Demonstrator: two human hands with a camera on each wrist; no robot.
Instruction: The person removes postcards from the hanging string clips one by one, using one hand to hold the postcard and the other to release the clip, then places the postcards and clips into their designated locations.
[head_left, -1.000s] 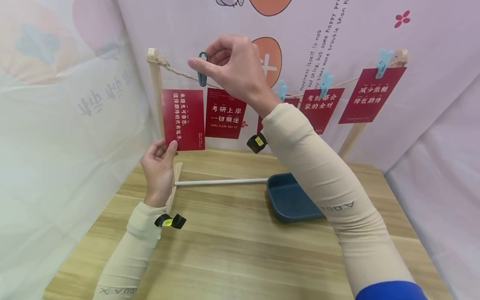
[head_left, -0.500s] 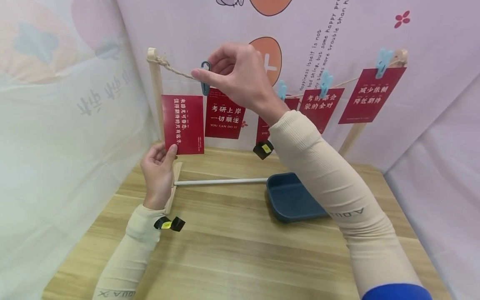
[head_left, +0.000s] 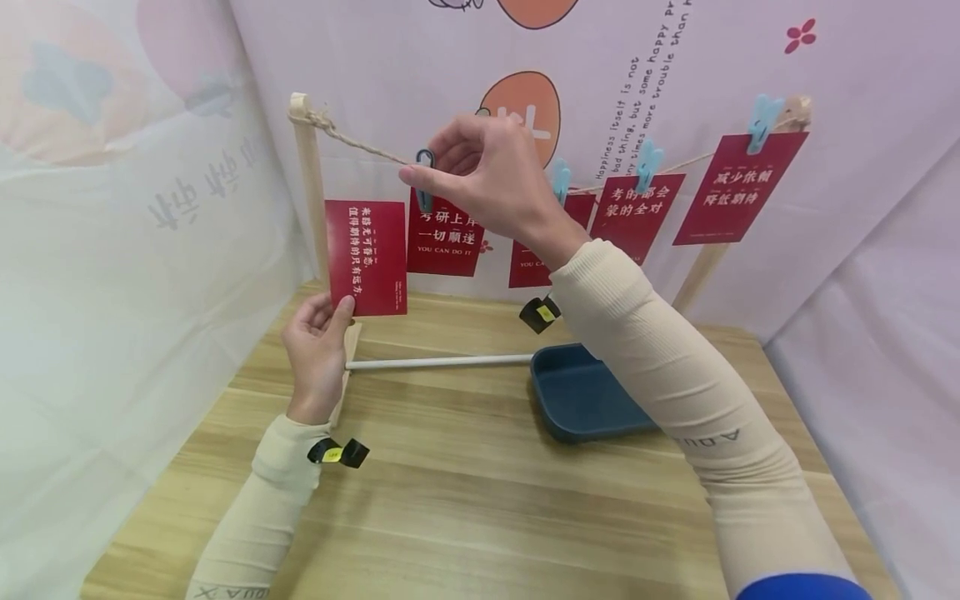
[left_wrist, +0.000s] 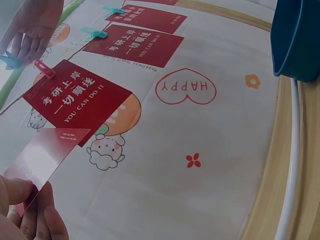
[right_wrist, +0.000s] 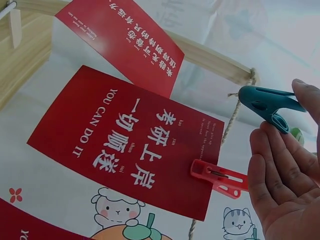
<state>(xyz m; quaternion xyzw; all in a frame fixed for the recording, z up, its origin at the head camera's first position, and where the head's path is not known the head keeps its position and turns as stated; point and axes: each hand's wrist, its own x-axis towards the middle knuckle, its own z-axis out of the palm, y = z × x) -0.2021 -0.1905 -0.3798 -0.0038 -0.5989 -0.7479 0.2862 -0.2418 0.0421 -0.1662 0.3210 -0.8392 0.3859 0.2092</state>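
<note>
Wood tabletop [head_left: 480, 508] below, printed backdrop [head_left: 337, 50] behind

Left hand [head_left: 313, 354] pinches a loose red card [head_left: 369, 258] by one lower corner, near the hung cards [head_left: 448, 250]. Right hand [head_left: 498, 175], fingers half curled, pinches a teal clothespin [right_wrist: 265, 102] near the twine [head_left: 363, 146].

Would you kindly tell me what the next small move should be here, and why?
Probably the left hand should raise its red card until the upper edge meets the rope. In the head view that card sits below the rope with no clip on it, while the right hand pinches a teal clothespin near the rope.
</note>
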